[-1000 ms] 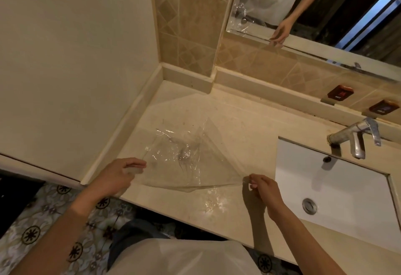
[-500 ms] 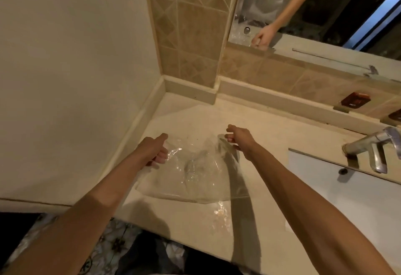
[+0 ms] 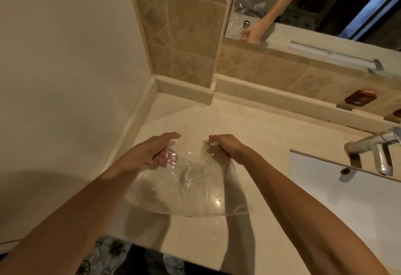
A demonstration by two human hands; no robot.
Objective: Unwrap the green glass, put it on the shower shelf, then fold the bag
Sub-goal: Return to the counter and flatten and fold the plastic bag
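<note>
Folding is looking like the only step left: no green glass is showing anywhere, and the clear bag (image 3: 186, 188) is lying on the bench (image 3: 249, 131). Both arms are reaching forward, left hand (image 3: 161, 148) and right hand (image 3: 223, 146) each pinching a far corner in a closed grip.

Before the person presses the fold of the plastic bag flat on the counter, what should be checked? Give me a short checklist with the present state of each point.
1. Left hand holds its corner of the plastic bag: ok.
2. Right hand pinches the other corner: ok.
3. Bag is empty, no glass inside: ok.
4. Bag lies over the counter, apart from the sink: ok.
5. Edges aligned for an even fold: cannot tell.
6. Counter under the bag is dry: cannot tell.
</note>
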